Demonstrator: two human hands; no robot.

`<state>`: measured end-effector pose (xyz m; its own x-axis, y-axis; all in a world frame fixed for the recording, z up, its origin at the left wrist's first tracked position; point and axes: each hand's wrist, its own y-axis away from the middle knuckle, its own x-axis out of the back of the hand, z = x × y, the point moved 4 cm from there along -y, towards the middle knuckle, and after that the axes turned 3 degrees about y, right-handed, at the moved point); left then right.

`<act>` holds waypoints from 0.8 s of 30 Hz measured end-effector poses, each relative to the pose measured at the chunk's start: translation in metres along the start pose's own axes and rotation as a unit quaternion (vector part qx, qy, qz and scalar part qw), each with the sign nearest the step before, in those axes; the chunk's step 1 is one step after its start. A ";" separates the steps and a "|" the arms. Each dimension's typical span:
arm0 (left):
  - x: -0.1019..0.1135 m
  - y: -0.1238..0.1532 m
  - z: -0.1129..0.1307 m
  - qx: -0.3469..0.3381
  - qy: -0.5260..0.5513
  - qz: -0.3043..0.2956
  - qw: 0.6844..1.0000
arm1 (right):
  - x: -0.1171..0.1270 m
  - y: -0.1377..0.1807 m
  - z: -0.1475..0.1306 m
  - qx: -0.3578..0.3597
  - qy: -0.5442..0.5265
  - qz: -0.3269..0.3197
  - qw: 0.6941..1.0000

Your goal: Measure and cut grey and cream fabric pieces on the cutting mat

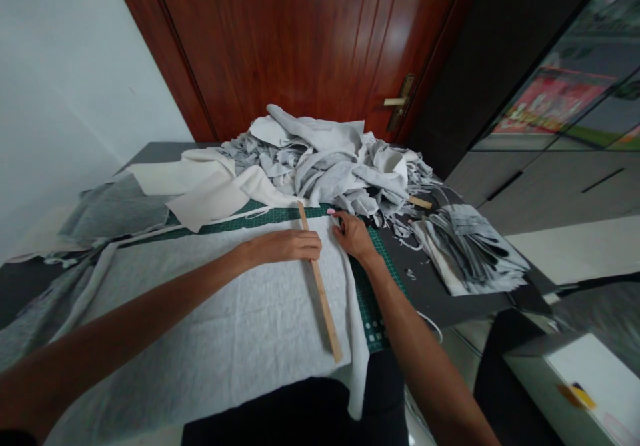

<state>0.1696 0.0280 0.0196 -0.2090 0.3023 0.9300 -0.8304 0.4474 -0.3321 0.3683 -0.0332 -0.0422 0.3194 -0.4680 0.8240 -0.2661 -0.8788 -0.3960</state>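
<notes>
A white fabric sheet lies flat over a green cutting mat on the table. A long wooden ruler rests along the sheet's right side. My left hand presses flat on the ruler near its far end. Just right of the ruler, my right hand pinches a small pink piece of chalk with its tip on the fabric at the ruler's far edge.
A heap of white and grey fabric scraps fills the far side of the table. A stack of grey cut strips lies at the right. A wooden door stands behind. A white box sits low right.
</notes>
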 end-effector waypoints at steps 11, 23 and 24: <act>-0.031 0.006 -0.028 0.057 0.086 0.009 0.995 | -0.001 -0.002 0.001 -0.012 -0.014 -0.007 1.000; -0.013 -0.013 -0.017 0.046 -0.001 -0.101 0.994 | 0.001 -0.005 0.000 -0.022 -0.004 -0.016 1.000; -0.011 -0.011 -0.016 0.052 -0.013 -0.105 0.993 | 0.002 -0.005 -0.001 -0.022 -0.004 -0.016 1.000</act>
<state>0.1896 0.0335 0.0102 -0.0383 0.1888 0.9813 -0.9058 0.4081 -0.1138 0.3695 -0.0298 -0.0389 0.3357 -0.4399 0.8329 -0.2959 -0.8887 -0.3502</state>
